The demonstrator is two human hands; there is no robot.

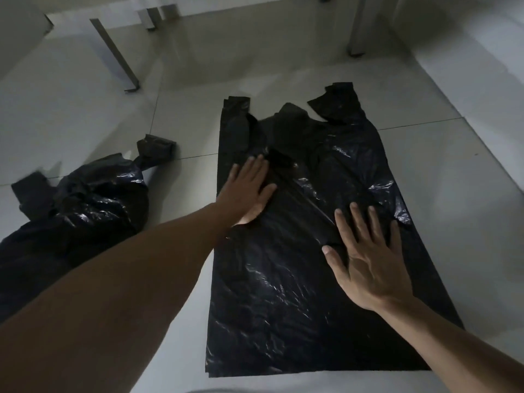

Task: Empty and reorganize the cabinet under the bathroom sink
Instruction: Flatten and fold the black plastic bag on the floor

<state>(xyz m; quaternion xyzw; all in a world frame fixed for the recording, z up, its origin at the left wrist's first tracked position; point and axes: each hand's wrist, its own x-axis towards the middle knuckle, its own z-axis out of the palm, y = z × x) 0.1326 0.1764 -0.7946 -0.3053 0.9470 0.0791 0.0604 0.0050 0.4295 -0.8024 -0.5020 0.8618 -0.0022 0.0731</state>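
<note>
A black plastic carrier bag lies spread flat on the pale tiled floor, its two handle loops pointing away from the person; both hands rest on it with palms down and fingers splayed, gripping nothing; the left hand presses near the bag's upper left edge, the right hand lower and toward its right side. A second black bag sits crumpled in a heap on the floor to the left, apart from the flat one; metal furniture legs stand at the far side. The cabinet itself is not in view, so how much of it is emptied cannot be told; judging from this, the work is at the sorting stage; one bag is being smoothed, probably for folding, the crumpled one remains to be done, and nothing here looks put back yet.
</note>
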